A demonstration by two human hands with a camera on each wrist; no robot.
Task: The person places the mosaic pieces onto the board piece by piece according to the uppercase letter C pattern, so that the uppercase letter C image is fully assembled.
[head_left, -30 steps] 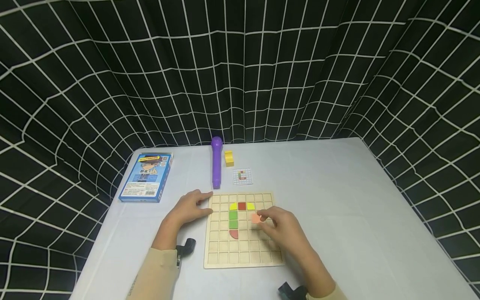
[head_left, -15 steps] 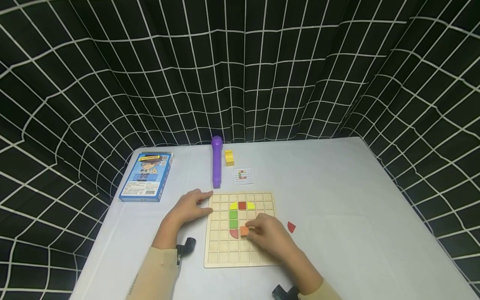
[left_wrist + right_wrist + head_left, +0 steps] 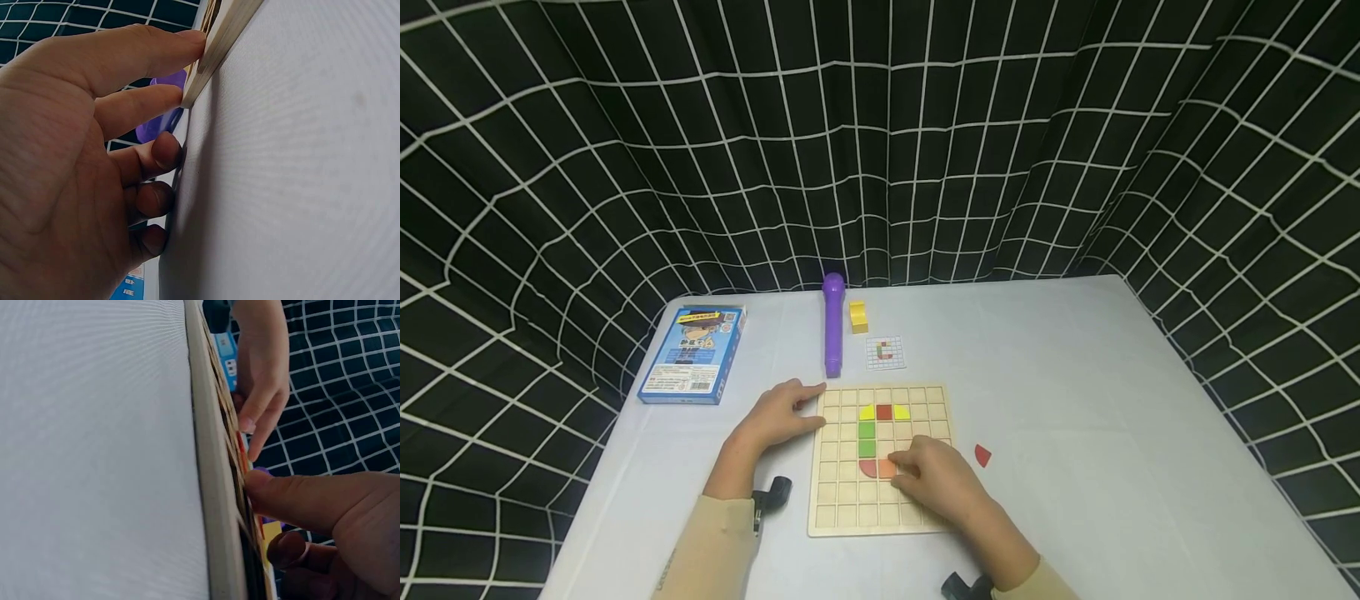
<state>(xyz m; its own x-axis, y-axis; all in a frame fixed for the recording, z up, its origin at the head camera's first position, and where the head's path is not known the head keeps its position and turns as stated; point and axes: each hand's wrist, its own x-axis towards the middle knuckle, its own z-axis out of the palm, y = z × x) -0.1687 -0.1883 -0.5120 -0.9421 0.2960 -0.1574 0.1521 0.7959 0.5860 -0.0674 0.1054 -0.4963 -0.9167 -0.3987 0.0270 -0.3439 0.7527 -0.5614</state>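
Observation:
A pale wooden grid board (image 3: 842, 504) lies on the table. My left hand (image 3: 777, 414) touches its left edge with thumb and fingertip, the other fingers loosely bent in the left wrist view. My right hand (image 3: 942, 475) has index finger and thumb at opposite edges of an orange square tile (image 3: 887, 468), which sits in a cell beside a pink-red quarter-circle tile (image 3: 868, 468). Above are two green square tiles (image 3: 867, 439), then a yellow tile (image 3: 867, 412), a dark red square tile (image 3: 883, 412) and another yellow tile (image 3: 902, 412).
A loose red quarter-circle piece (image 3: 982, 455) lies right of the board. Behind the board are a patterned card (image 3: 885, 353), a yellow block (image 3: 858, 317) and a purple microphone-shaped wand (image 3: 833, 325). A blue box (image 3: 693, 354) lies at the left. Black gridded curtain (image 3: 887, 150) surrounds the table.
My right hand has brought the orange tile left and down into the cell beside the pink-red quarter-circle tile, uncovering the loose red piece. My left hand stays in place.

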